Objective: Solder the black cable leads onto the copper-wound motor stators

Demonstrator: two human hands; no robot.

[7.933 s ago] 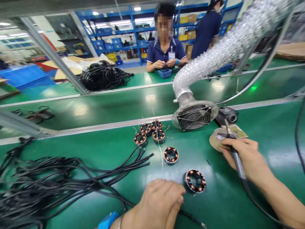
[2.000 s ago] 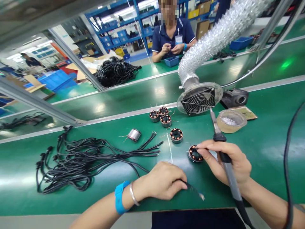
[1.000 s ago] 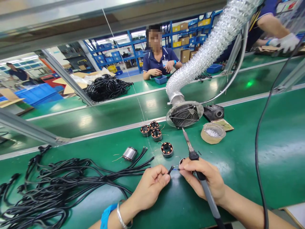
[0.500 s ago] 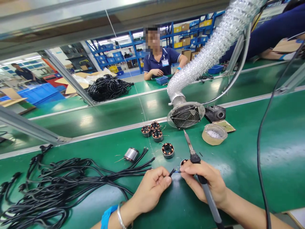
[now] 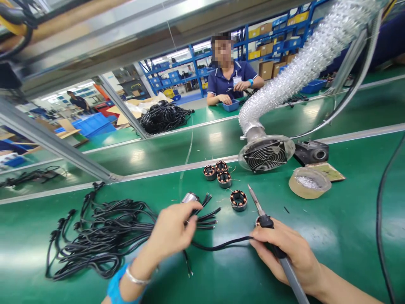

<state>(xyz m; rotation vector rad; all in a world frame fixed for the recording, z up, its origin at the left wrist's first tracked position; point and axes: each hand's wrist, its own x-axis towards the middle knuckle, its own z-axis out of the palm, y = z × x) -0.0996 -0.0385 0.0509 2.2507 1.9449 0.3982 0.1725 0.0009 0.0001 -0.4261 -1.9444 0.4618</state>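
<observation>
My right hand (image 5: 286, 253) is closed around a soldering iron (image 5: 268, 232), whose bare tip points up and away from me. Between the same hand's thumb and fingertips runs a black cable (image 5: 221, 246), which leads left across the bench. Partly hidden behind the iron and knuckles is a copper-wound stator (image 5: 257, 220). My left hand (image 5: 174, 230) hovers over the cable ends, thumb and forefinger apart, holding nothing that I can see. Just beyond its fingers a silver-sided stator (image 5: 190, 197) lies on its side, partly covered. Another stator (image 5: 238, 200) stands upright between the hands, farther off.
Black cables (image 5: 104, 236) lie bundled at left. Several stators (image 5: 224, 179) cluster at the back. A fan hood (image 5: 267, 155) hangs from a silver duct (image 5: 284, 76). A round tub (image 5: 308, 183) and an iron holder (image 5: 311, 152) stand right. A co-worker (image 5: 230, 80) sits opposite.
My left hand has let go of the black cable end and moved left, its fingers opening near the silver-sided stator. My right hand keeps the iron and now holds the cable. The view has shifted left.
</observation>
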